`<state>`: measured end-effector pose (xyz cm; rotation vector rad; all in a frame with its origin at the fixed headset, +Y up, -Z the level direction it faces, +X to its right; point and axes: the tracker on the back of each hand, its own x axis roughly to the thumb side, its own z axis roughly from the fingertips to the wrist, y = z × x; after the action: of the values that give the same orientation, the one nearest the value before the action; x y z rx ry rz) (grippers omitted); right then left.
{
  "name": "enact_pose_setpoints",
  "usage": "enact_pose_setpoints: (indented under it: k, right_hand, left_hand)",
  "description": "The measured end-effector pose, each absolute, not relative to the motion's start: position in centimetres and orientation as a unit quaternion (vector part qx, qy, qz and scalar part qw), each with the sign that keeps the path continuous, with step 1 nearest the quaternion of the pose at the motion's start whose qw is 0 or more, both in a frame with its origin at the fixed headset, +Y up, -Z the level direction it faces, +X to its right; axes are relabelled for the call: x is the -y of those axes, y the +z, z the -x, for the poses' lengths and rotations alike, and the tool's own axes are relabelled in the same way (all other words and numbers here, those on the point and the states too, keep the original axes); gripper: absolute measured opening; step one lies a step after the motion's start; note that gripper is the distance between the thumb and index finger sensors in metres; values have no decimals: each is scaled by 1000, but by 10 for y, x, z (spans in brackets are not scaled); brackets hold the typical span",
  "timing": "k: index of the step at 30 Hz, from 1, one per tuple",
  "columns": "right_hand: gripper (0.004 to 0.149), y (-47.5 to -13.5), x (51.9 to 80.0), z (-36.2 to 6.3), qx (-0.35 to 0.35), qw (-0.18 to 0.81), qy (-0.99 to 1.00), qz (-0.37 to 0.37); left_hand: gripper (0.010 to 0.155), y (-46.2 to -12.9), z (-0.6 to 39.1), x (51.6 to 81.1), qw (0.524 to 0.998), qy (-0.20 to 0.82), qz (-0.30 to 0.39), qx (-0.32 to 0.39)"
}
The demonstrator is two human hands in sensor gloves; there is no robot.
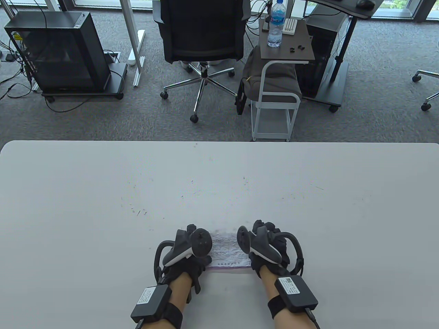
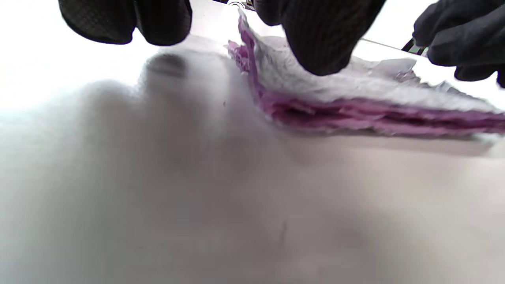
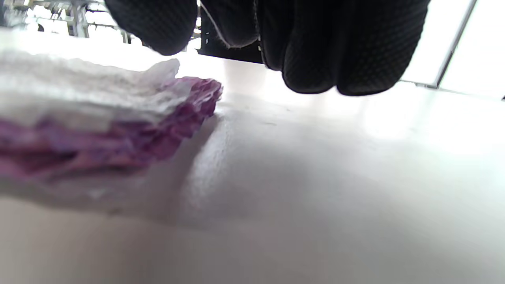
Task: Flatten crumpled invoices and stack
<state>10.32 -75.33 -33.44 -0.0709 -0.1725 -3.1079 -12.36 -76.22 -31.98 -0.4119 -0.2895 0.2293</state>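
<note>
The left hand (image 1: 187,255) lies low at the near edge of the white table (image 1: 103,205), a little left of centre, at the left end of a stack of invoices (image 1: 228,252). The table view hides its fingers under the tracker, but the left wrist view shows one gloved fingertip (image 2: 315,43) pressing down on the top white sheet while the other fingers hang spread above the bare table beside the stack, so this hand is apart and pressing rather than gripping. That same view shows the stack (image 2: 355,106) as several wrinkled layers, white on top with purple sheets underneath, their edges uneven.

The stack sits between the two hands, flat on the table by its near edge.

The right hand (image 1: 265,245) is at the stack's right end. In the right wrist view its fingers (image 3: 335,51) hang just above the table beside the stack's corner (image 3: 118,118); whether any finger touches the paper cannot be told there.

Beyond the far edge, on the carpet, stand an office chair (image 1: 202,41) and a small side table with a water bottle (image 1: 276,24).
</note>
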Motion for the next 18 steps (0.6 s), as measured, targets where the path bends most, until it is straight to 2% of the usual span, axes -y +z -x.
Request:
enact_pose_setpoints:
  k: [3, 6, 9, 18]
  right_hand:
    - [52, -333, 750, -134, 95, -73, -993, -15]
    - [51, -326, 757, -153, 122, -213, -968, -44]
    - [51, -322, 758, -154, 108, -251, -961, -37]
    - [54, -320, 759, -126, 114, -272, -955, -22]
  left_hand:
    - [61, -319, 136, 756, 965, 146, 173, 136]
    - [57, -319, 146, 760, 945, 247, 190, 99]
    - [57, -319, 150, 764, 927, 310, 201, 64]
    - [59, -321, 153, 773, 860, 456, 223, 53]
